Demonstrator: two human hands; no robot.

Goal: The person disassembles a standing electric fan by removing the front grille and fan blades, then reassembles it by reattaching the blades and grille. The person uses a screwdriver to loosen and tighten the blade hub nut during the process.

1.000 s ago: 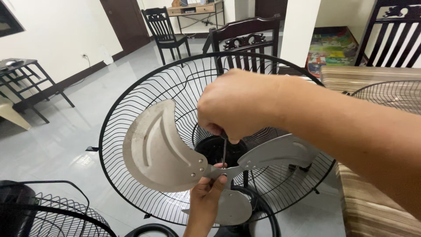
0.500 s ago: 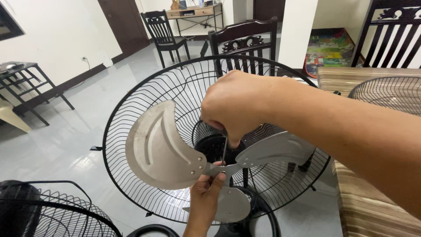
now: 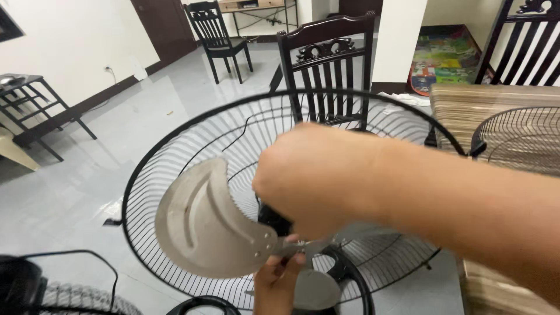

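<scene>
A silver metal fan blade (image 3: 204, 224) with curved vanes sits in front of a round black wire fan guard (image 3: 146, 175). My left hand (image 3: 277, 286) comes up from below and pinches the blade at its hub. My right hand (image 3: 315, 175) reaches in from the right, closed in a fist over the hub around a dark tool handle (image 3: 274, 219) that looks like a screwdriver. The fist hides the tool's shaft and the hub's middle. The right forearm covers the right vane.
A dark wooden chair (image 3: 326, 76) stands just behind the guard. A striped table (image 3: 484, 105) at the right carries a second wire guard (image 3: 519, 140). Another guard (image 3: 58, 294) lies at bottom left. A small black table (image 3: 35, 105) and a far chair (image 3: 216, 35) stand on the grey floor.
My right fist has dropped closer to the hub, and the thin shaft seen below it before is now covered. The view has moved nearer to the fan. My left hand keeps its hold.
</scene>
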